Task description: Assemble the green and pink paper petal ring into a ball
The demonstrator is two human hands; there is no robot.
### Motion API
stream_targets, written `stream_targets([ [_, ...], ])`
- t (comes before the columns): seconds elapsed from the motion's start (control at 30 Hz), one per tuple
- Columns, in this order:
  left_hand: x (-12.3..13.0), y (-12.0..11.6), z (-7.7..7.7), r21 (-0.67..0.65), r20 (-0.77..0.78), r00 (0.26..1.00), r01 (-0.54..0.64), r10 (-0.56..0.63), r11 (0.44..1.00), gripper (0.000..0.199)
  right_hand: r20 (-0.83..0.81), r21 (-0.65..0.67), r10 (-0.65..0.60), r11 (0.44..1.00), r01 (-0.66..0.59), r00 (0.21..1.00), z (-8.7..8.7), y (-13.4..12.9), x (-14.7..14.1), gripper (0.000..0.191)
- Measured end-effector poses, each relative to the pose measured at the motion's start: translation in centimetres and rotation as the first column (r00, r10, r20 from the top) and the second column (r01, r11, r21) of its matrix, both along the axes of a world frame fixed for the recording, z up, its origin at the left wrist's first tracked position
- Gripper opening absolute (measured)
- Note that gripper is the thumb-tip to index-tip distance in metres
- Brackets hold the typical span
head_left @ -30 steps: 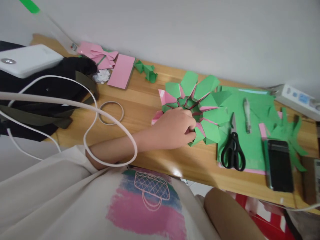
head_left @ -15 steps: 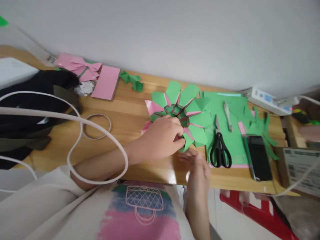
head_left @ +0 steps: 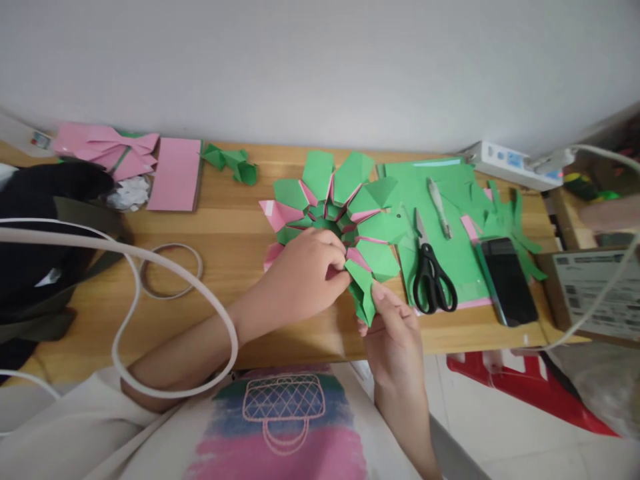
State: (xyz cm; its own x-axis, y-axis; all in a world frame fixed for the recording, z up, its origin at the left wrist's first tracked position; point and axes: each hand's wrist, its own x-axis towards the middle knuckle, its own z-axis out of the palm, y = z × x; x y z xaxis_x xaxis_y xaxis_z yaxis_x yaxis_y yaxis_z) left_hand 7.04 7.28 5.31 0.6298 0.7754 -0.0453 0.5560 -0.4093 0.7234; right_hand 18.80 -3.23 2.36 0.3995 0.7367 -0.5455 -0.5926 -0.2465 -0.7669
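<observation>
A paper flower (head_left: 353, 175) of folded green petals with pink inner folds lies on the wooden table in front of me. My left hand (head_left: 311, 267) reaches over its near left side, fingers closed on the inner edge of a petal; the hand hides part of the ring. My right hand (head_left: 395, 327) pinches the nearest green petal (head_left: 363, 291) between thumb and fingers. That petal tilts toward me, its folded pocket showing. Black-handled scissors (head_left: 433, 277) lie just right of the flower on a green paper sheet (head_left: 467, 267).
A pen-like cutter (head_left: 439, 208) and a phone (head_left: 509, 280) rest to the right, near green paper scraps (head_left: 515, 220) and a power strip (head_left: 510, 163). Pink paper (head_left: 175, 175), folded green pieces (head_left: 233, 164) and a tape ring (head_left: 159, 293) are leftward. A white cable (head_left: 220, 313) crosses my left forearm.
My right hand has moved up from below the flower and now grips the near petal, which has swung out toward me. The left hand stays on the flower; the whole view has shifted.
</observation>
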Motion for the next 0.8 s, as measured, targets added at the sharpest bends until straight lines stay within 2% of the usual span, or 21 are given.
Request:
stream_targets([
  [0.1, 0.06, -0.04, -0.08, 0.017, -0.007, 1.0, 0.007, -0.007, 1.0, 0.034, 0.046, 0.037, 0.021, 0.999, -0.023, 0.999, -0.08, -0.02, -0.03, 0.016],
  [0.3, -0.15, -0.27, -0.1, 0.03, -0.021, 1.0, 0.016, -0.016, 0.999, 0.032, 0.081, 0.014, -0.03, 0.999, 0.029, 0.996, -0.36, 0.26, -0.2, 0.02],
  [0.47, -0.43, -0.41, -0.12, 0.067, -0.025, 0.999, 0.034, -0.032, 0.997, 0.029, 0.095, -0.016, 0.005, 1.0, -0.003, 0.995, -0.44, 0.5, -0.33, 0.043],
  [0.63, -0.35, -0.47, -0.43, 0.12, -0.044, 0.999, 0.035, -0.03, 0.992, 0.03, 0.174, -0.061, 0.065, 0.997, -0.055, 0.983, -0.25, 0.49, -0.31, 0.037],
  [0.8, 0.17, -0.9, -0.59, 0.222, -0.106, 0.994, -0.015, 0.039, 0.975, 0.025, 0.262, -0.042, 0.099, 0.995, -0.091, 0.96, -0.15, 0.13, -0.27, 0.04],
])
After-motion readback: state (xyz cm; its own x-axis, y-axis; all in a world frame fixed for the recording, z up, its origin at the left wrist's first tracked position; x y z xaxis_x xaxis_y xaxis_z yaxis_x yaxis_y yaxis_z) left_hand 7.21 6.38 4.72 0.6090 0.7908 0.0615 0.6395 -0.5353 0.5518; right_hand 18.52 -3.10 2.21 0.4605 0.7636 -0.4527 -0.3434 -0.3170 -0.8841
